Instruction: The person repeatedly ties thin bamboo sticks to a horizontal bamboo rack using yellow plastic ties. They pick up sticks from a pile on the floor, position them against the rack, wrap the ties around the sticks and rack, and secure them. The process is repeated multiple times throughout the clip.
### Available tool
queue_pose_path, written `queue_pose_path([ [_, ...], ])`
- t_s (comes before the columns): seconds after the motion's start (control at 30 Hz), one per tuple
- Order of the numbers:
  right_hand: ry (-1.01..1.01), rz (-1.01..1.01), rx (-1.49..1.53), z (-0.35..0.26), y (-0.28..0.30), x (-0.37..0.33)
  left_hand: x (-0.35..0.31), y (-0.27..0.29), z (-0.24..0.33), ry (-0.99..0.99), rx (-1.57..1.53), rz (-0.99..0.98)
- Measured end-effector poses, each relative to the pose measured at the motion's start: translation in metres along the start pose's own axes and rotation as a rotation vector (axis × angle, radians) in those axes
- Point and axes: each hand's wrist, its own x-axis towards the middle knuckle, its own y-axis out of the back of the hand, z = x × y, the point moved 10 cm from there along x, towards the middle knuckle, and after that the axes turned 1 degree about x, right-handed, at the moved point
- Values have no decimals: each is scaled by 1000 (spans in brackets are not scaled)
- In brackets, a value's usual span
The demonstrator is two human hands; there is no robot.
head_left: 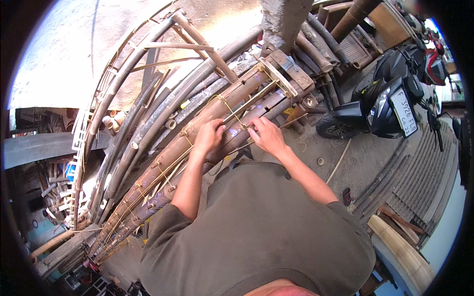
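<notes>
Two long brown bamboo poles point(197, 121) run side by side from the lower left to the upper right in front of me. Loops of thin yellowish cord point(185, 136) lash them at several spots. My right hand point(269, 137) pinches a cord point(239, 120) over the nearer pole, thumb and fingertips together. Just to its left, my left hand point(209, 136) rests at the gap between the poles with its fingers closed; what they hold is too small to tell. A wooden end block point(296, 74) with a board and a light blue clip-like piece joins the poles' far end.
A curved bamboo frame point(129, 59) and stacked poles point(168, 106) lie beyond the work. A concrete pillar point(281, 24) stands behind the block. At the right are a parked black motorbike point(390, 108) and slatted bamboo point(419, 177) on the ground.
</notes>
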Motion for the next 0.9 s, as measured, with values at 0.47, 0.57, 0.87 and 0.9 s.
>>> queue_pose_path([
  [0.47, -401, -520, 993, 12, -104, -49, 8, -8, 19, 96, -67, 187],
  [0.57, -1153, -264, 1753, 24, -95, -66, 13, -18, 18, 67, -24, 279],
  [0.87, -83, 134, 1186, -105, -67, 51, -3, -12, 47, -10, 267, 552],
  [0.9, -44, -87, 461, -140, -53, 70, 8, -27, 24, -41, 123, 550],
])
